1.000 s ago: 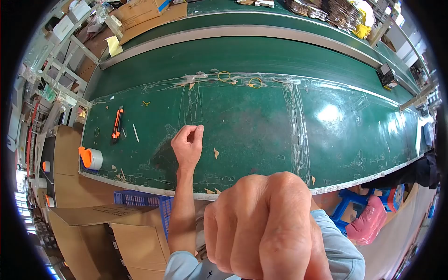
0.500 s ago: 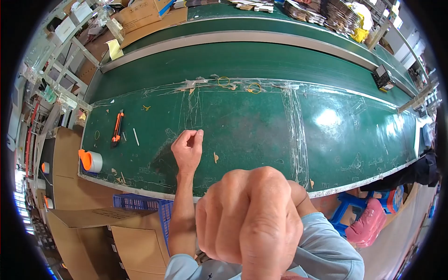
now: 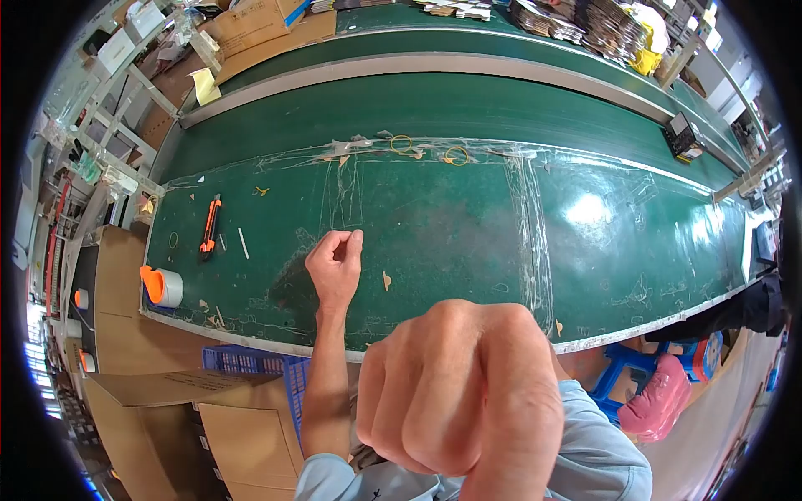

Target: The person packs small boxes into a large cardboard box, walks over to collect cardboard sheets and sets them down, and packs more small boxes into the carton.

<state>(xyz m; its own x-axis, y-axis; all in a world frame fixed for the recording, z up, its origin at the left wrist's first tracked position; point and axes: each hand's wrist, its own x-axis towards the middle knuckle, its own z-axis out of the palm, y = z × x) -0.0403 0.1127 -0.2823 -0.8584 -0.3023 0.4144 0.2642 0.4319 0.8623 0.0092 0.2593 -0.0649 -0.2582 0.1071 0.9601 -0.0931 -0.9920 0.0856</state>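
My right hand (image 3: pixel 455 384) is raised close to the camera, knuckles up, fingers curled into a fist. No object shows in it, though its palm side is turned away. My left hand (image 3: pixel 336 265) hovers over or rests on the green table near its front edge, with fingers curled in and the thumb against them. Nothing is visible between its fingers. Nearest to it is a small brown scrap (image 3: pixel 387 280) on the table. Farther left lie an orange and black utility knife (image 3: pixel 210 227) and a thin white stick (image 3: pixel 243 243).
A tape roll with an orange part (image 3: pixel 167 288) stands at the table's left corner. Yellow rubber bands (image 3: pixel 401 144) lie by the taped seam. A small black box (image 3: pixel 685 138) sits at the right. Below are cardboard boxes (image 3: pixel 251 447), a blue crate (image 3: pixel 242 360) and a blue stool (image 3: pixel 614 371).
My right fist has shifted slightly to the right and rotated a little, still close to the camera. My left hand has barely moved, and the things on the table stay where they were.
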